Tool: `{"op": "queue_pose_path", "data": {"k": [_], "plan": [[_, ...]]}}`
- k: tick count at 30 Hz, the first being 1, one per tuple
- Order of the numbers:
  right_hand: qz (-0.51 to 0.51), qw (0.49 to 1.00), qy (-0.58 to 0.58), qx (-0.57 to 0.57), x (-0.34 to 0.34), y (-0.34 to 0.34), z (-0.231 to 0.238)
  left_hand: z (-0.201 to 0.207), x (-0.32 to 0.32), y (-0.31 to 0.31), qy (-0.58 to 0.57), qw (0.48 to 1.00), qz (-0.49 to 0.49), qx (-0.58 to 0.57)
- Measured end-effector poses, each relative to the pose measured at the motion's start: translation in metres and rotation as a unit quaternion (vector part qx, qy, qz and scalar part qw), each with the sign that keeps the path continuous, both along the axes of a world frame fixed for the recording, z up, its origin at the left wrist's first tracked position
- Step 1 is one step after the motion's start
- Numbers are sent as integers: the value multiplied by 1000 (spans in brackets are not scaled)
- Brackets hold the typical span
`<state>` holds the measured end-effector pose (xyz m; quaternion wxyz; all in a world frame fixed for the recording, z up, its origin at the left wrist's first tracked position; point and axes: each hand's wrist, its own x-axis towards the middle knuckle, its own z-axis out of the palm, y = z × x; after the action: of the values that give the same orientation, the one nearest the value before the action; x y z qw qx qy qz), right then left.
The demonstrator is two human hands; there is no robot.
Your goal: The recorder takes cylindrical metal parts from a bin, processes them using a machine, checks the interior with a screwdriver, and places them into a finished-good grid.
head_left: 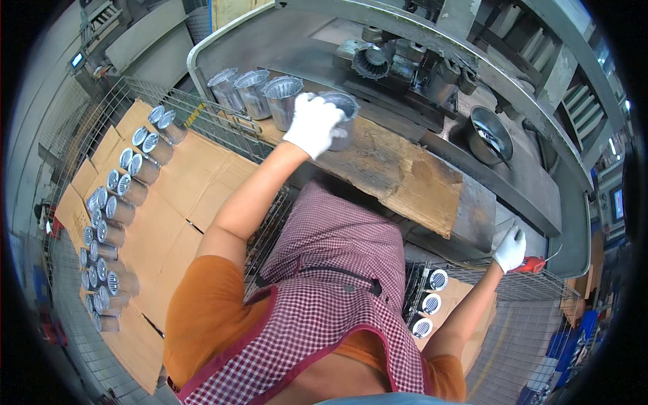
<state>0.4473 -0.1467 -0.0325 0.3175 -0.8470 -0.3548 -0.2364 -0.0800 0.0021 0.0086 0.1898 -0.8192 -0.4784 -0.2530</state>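
My left hand [314,126], in a white glove, grips a grey ribbed metal cup [346,111] by its side, above the left part of a worn board. Just left of it stand three similar metal cups [282,94] in a row, open ends up. Far to the right, my right hand [509,250], also gloved in white, rests at the edge of the metal machine table with its fingers stretched forward. It holds nothing that I can make out. Close beside it lies a red-handled tool [530,264].
Many metal cups [120,210] lie in rows on cardboard [192,192] inside a wire cage at left. Ahead is a machine with a ribbed round fixture [371,61]. A metal bowl [491,135] holds small parts. Three cups [430,304] sit in another wire cage at lower right.
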Motion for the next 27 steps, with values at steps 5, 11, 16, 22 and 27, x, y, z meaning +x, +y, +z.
{"op": "queue_pose_path", "data": {"k": [5, 11, 16, 22, 27], "plan": [[-15, 1000, -13, 0, 5, 2, -6, 10, -9, -7, -6, 996, 66, -59], [-54, 998, -3, -29, -2, 2, 2, -11, 46, -23, -144, 979, -130, 67], [-12, 968, -240, 68, -49, 8, 16, -59, 89, -20, -50, 983, -72, -159], [317, 945, -73, 27, -120, 48, 35, -77, 86, -12, -85, 976, -81, -184], [466, 884, 9, 37, -191, 93, 47, -73, 87, -13, -96, 973, -74, -198]]}}
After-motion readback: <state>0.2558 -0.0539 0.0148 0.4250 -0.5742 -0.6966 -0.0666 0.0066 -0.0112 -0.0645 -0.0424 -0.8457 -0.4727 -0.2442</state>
